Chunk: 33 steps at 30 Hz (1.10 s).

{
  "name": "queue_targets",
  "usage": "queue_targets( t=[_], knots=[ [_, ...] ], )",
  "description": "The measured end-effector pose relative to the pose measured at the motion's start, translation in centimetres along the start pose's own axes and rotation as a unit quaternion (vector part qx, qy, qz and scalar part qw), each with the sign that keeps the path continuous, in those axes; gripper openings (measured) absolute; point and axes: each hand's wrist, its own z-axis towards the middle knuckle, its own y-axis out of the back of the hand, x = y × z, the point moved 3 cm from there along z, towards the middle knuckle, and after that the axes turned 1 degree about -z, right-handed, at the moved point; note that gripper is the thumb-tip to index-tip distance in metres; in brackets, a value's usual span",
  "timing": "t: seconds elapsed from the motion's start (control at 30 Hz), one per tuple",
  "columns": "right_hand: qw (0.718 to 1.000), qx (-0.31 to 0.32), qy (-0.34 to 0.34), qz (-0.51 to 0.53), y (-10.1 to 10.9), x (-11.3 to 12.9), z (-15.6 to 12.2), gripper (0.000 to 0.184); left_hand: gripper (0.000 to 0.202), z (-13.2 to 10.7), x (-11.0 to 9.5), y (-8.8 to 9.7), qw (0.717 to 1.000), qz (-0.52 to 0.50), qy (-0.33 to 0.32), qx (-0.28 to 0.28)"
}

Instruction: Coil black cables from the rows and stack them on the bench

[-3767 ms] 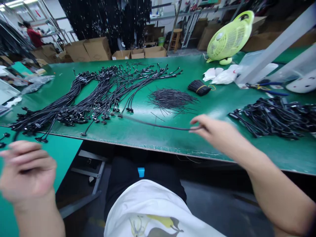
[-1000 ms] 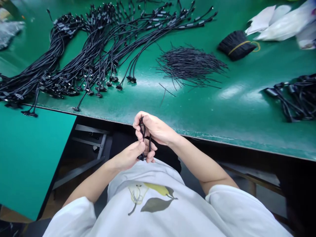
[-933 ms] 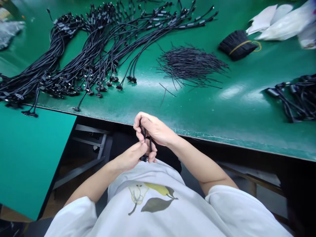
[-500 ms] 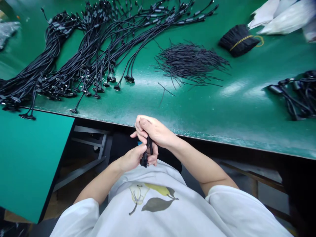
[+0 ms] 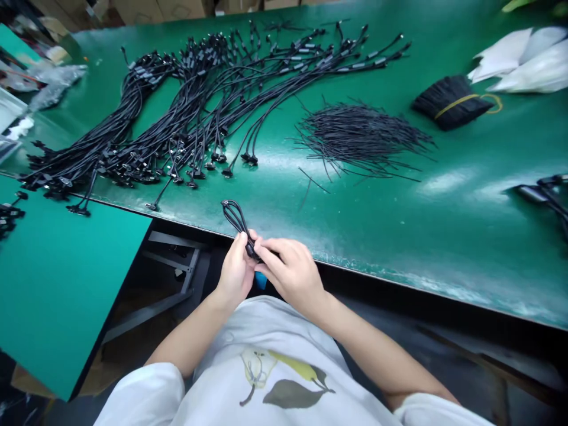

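Observation:
A black cable [image 5: 236,217], folded into a looped bundle, is held between my hands just over the table's front edge. Its loops point away from me, above the green surface. My left hand [image 5: 236,267] is closed around the bundle's middle, thumb on top. From the right, my right hand [image 5: 290,269] pinches the near end of the same bundle; its fingers hide the plugs there. Beyond them lies a loose pile of thin black ties [image 5: 361,133]. Many long black cables with connectors [image 5: 173,130] are spread across the table at the left.
A bundle of black ties with a yellow band [image 5: 452,103] lies at the right, near white bags [image 5: 523,59]. More black cables [image 5: 548,195] rest at the right edge. A lower green board [image 5: 66,284] adjoins the green table [image 5: 377,219]. Cardboard boxes [image 5: 177,9] stand behind.
Both hands have turned and the folded cable now shows its loops pointing away over the table edge. My right hand has moved from above the left to its right side. The view has tilted upward.

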Motion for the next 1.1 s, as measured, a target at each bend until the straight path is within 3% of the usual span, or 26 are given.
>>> queue_targets(
  t=[0.1, 0.17, 0.33, 0.4, 0.5, 0.57, 0.7, 0.8, 0.97, 1.1],
  knots=[
    [0.988, -0.017, 0.138, -0.063, -0.5, 1.0, -0.2, 0.022, 0.021, 0.2, 0.0, 0.2, 1.0, 0.011, 0.024, -0.012],
    [0.978, 0.023, 0.197, -0.063, -0.4, 1.2, 0.4, 0.019, 0.023, 0.2, -0.1, 0.4, 0.998, 0.048, 0.028, -0.003],
    [0.964, 0.129, 0.231, 0.024, 2.6, -0.1, 2.6, 0.029, 0.031, -0.3, -1.3, 0.9, 0.967, 0.234, 0.03, 0.098],
    [0.952, 0.162, 0.26, -0.014, 3.4, -0.9, 2.9, 0.037, 0.033, -1.0, -1.9, 0.7, 0.923, 0.344, 0.04, 0.167],
    [0.928, 0.204, 0.298, -0.09, 3.5, -1.5, 2.2, 0.032, 0.026, -2.4, -2.5, 0.0, 0.816, 0.521, 0.054, 0.244],
    [0.919, 0.225, 0.302, -0.121, 3.3, -1.4, 1.5, 0.033, 0.02, -3.1, -3.1, -0.6, 0.747, 0.606, 0.016, 0.273],
    [0.932, 0.264, 0.219, -0.122, 3.4, -1.1, 0.9, 0.038, 0.022, -3.5, -3.9, -1.1, 0.64, 0.7, -0.075, 0.308],
    [0.943, 0.261, 0.174, -0.115, 3.6, -1.3, 0.9, 0.035, 0.022, -2.8, -4.0, -1.0, 0.592, 0.736, -0.117, 0.306],
    [0.918, 0.167, 0.279, -0.225, 4.2, -2.2, 2.2, 0.021, 0.018, -1.2, -3.3, -1.9, 0.593, 0.732, -0.165, 0.293],
    [0.909, 0.158, 0.291, -0.254, 5.4, -2.8, 4.1, 0.021, 0.02, -0.1, -3.0, -3.6, 0.642, 0.698, -0.199, 0.245]
  ],
)
